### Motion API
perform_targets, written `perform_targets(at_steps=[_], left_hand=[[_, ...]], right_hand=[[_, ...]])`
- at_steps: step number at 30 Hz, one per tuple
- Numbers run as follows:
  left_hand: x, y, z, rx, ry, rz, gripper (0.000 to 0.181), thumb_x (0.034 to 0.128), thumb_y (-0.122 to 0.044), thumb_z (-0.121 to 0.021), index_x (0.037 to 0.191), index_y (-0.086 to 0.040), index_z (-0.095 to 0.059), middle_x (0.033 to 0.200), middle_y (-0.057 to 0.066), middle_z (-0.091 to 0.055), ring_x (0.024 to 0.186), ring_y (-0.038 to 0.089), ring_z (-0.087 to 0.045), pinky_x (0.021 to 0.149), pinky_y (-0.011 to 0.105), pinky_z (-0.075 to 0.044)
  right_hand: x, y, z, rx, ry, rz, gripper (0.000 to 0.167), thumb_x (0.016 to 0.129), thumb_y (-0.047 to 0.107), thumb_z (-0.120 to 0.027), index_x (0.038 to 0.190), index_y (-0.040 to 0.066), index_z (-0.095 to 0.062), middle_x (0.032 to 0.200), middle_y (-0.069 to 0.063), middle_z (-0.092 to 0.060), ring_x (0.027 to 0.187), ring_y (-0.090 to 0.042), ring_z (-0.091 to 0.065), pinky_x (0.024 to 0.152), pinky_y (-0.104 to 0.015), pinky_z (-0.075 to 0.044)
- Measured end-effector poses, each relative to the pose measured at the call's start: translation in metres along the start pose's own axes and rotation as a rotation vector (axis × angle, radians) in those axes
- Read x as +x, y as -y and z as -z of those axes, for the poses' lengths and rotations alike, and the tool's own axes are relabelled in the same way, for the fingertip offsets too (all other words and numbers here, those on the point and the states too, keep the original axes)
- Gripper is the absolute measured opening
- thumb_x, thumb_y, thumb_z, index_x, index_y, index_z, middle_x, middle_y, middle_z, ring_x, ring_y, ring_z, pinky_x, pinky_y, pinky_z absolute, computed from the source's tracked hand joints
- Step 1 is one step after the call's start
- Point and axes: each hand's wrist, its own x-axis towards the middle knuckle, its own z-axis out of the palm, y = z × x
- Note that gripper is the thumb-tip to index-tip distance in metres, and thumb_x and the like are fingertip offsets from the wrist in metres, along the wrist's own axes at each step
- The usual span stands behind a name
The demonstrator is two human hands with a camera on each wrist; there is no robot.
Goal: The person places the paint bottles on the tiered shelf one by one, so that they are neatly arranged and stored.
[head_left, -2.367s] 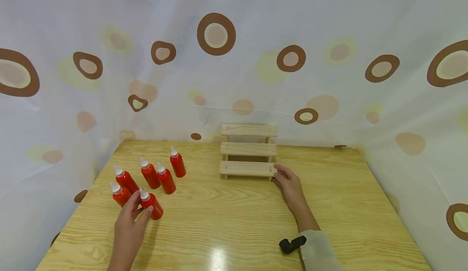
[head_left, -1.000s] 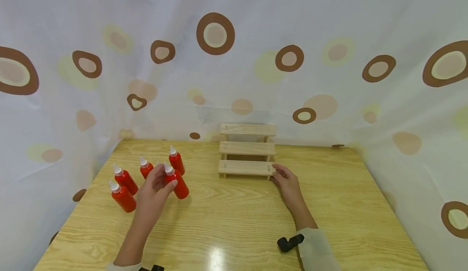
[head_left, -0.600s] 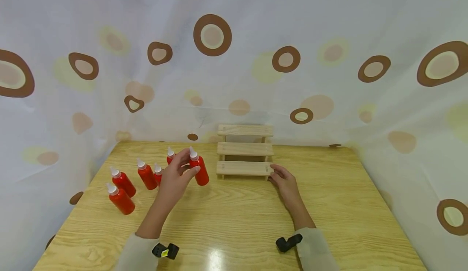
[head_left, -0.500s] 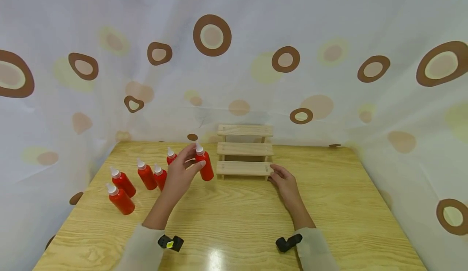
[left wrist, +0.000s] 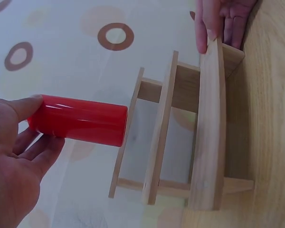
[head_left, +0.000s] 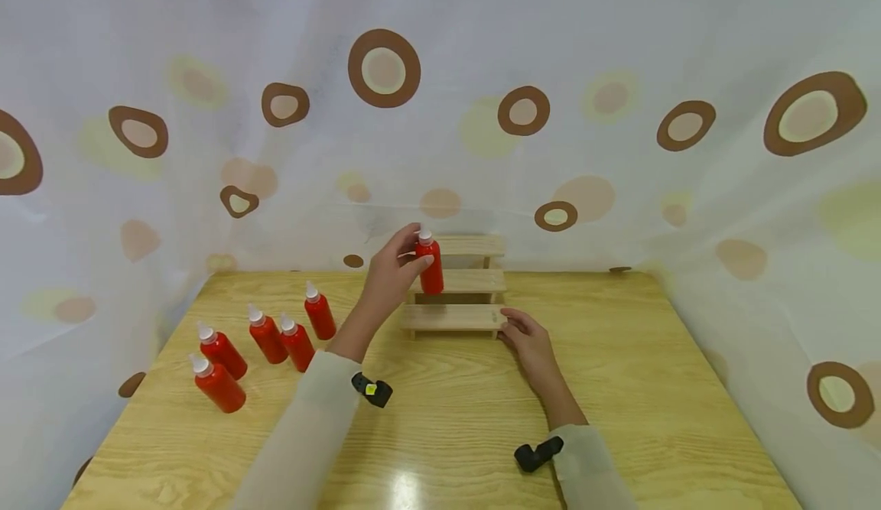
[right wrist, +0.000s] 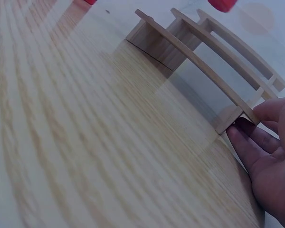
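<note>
My left hand (head_left: 387,274) grips a red squeeze bottle (head_left: 431,271) with a white nozzle cap, thumb on one side and fingers on the other. The bottle is held in the air in front of the upper steps of a three-step wooden display rack (head_left: 447,316). In the left wrist view the base of the red bottle (left wrist: 80,119) points toward the top step, and the cap is hidden by the hand. My right hand (head_left: 531,348) pinches the right end of the rack's lowest step; the right wrist view shows the fingers above and below the board.
Several more red bottles stand at the left of the wooden table (head_left: 440,418), the nearest bottle (head_left: 220,389) at the front left. A patterned cloth (head_left: 440,135) hangs close behind the rack and along both sides.
My left hand has picked the front bottle out of the group and carried it right and upward to the rack. My right hand has stayed on the rack's end.
</note>
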Motion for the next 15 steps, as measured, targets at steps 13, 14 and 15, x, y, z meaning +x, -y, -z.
perform_targets(at_steps=[13, 14, 15], left_hand=[[0.058, -0.005, -0.037, 0.109, 0.008, -0.023, 0.055, 0.0954, -0.019, -0.071, 0.146, -0.015, -0.050, 0.130, 0.007, -0.062, 0.113, 0.025, -0.059, 0.099, 0.041, -0.054], [0.060, -0.005, -0.039, 0.119, 0.005, -0.028, 0.055, 0.0953, -0.019, -0.071, 0.146, -0.015, -0.050, 0.130, 0.007, -0.061, 0.112, 0.025, -0.059, 0.098, 0.041, -0.054], [0.063, -0.004, -0.041, 0.128, 0.001, -0.033, 0.055, 0.0952, -0.020, -0.071, 0.146, -0.014, -0.050, 0.130, 0.007, -0.061, 0.112, 0.025, -0.059, 0.098, 0.041, -0.054]], right_hand=[[0.000, -0.001, 0.000, 0.009, -0.022, 0.006, 0.035, 0.102, 0.003, -0.054, 0.135, -0.004, -0.058, 0.121, -0.017, -0.057, 0.100, -0.009, -0.062, 0.088, -0.020, -0.056], [0.000, -0.001, 0.000, 0.011, -0.018, 0.006, 0.035, 0.102, 0.003, -0.054, 0.135, -0.004, -0.058, 0.123, -0.018, -0.057, 0.100, -0.009, -0.062, 0.088, -0.020, -0.056], [0.000, -0.002, 0.000, 0.010, -0.015, 0.005, 0.034, 0.102, 0.003, -0.054, 0.135, -0.004, -0.058, 0.125, -0.018, -0.057, 0.101, -0.009, -0.062, 0.088, -0.020, -0.056]])
